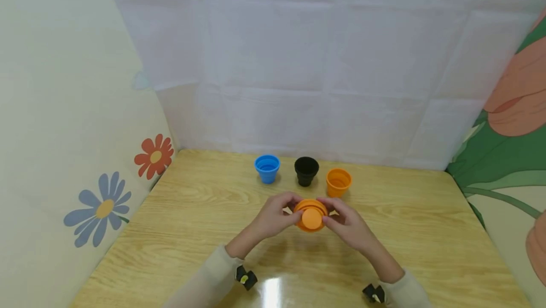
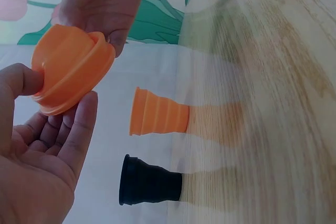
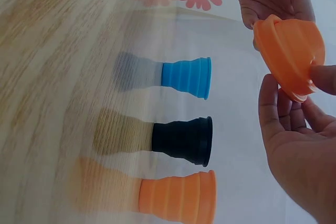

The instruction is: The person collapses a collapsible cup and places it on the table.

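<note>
Orange folding cup (image 1: 312, 220), squat and partly collapsed, is held between two hands above the desk (image 1: 204, 232), on the near side of the standing cups. Its skin is smooth and rubbery-looking, its round flat base turned toward the head camera, with thick folded rings around it. The left hand (image 1: 275, 215) pinches one side between thumb and fingers; the right hand (image 1: 347, 227) pinches the opposite side, both thumbs near the base.

Pale wood grain covers the desk, glossy enough to mirror the cups. Its back edge meets a creased white cloth (image 1: 277, 61), and the wood runs well past the cups on both sides.

Near that edge, set apart, stand the blue cup (image 1: 267, 176), black cup (image 1: 304, 179) and second orange cup (image 1: 339, 182), the last nearest the hands. All three are ribbed, upright, tapering from wide rims to narrow bases. Stepped rings show inside the blue and orange ones; the black interior is too dark to read. The held cup's mouth faces away, hiding its inside.
</note>
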Available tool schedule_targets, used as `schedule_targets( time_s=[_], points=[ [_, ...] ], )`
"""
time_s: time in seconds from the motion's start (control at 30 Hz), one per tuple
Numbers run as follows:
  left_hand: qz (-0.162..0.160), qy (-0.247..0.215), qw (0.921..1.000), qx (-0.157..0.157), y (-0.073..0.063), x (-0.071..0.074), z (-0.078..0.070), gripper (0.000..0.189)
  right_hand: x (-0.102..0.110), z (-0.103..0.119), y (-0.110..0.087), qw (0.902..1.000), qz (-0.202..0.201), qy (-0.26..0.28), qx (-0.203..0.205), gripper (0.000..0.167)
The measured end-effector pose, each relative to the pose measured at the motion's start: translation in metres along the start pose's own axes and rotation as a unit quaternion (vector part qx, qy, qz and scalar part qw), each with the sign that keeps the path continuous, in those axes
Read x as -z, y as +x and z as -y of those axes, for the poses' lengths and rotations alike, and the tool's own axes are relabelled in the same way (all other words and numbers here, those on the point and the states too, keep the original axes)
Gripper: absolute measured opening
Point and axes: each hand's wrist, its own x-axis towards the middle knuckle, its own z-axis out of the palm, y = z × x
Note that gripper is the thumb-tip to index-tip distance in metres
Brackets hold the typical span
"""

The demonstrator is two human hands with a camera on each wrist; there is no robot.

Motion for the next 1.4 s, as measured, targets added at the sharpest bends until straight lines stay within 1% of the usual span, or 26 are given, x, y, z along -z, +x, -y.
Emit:
schedule_targets(
  time_s=[0.17,0.27,0.37,0.5,0.57,0.63,0.77,0.87,1.0,1.13,1.23,1.4],
  points=[
    [0.044,-0.031,0.9985,0.007,-0.0002,0.0016,0.0003,0.020,-0.0011,0.0010,0.0000,0.9998,-0.009,-0.015,0.013,0.034],
    [0.055,-0.041,0.9975,0.016,0.0001,0.0019,-0.0006,0.021,-0.0016,0.0013,0.0001,0.9991,-0.016,-0.034,0.017,0.033],
    [0.068,-0.026,0.9970,0.027,0.0009,0.0019,-0.0007,0.026,-0.0018,0.0027,0.0006,0.9978,-0.019,-0.058,0.023,0.034],
    [0.088,0.005,0.9958,0.026,0.0011,0.0019,-0.0011,0.033,-0.0022,0.0030,0.0013,0.9959,-0.015,-0.081,0.038,0.035],
    [0.088,0.005,0.9958,0.024,0.0005,0.0020,-0.0021,0.033,-0.0026,0.0016,0.0012,0.9956,-0.015,-0.083,0.042,0.036],
    [0.080,0.006,0.9964,0.025,-0.0003,0.0023,-0.0030,0.031,-0.0028,0.0003,0.0006,0.9967,-0.018,-0.071,0.034,0.036],
    [0.058,0.003,0.9981,0.019,-0.0018,0.0027,-0.0047,0.028,-0.0029,0.0003,-0.0006,0.9995,-0.023,-0.018,-0.010,0.038],
    [0.045,-0.003,0.9988,0.017,-0.0026,0.0027,-0.0038,0.029,-0.0033,0.0013,-0.0013,0.9983,-0.012,0.023,-0.051,0.038],
    [0.048,-0.011,0.9986,0.020,-0.0025,0.0025,-0.0002,0.030,-0.0041,0.0021,-0.0026,0.9961,0.004,0.044,-0.076,0.037],
    [0.060,-0.006,0.9980,0.018,-0.0031,0.0021,0.0028,0.031,-0.0045,0.0025,-0.0036,0.9968,-0.006,0.036,-0.070,0.035],
    [0.062,0.002,0.9979,0.016,-0.0035,0.0012,0.0028,0.031,-0.0039,0.0019,-0.0038,0.9977,-0.011,0.029,-0.061,0.033],
    [0.071,0.005,0.9973,0.020,-0.0022,0.0002,0.0013,0.035,-0.0023,0.0020,-0.0032,0.9990,-0.005,0.018,-0.042,0.028]
  ],
)
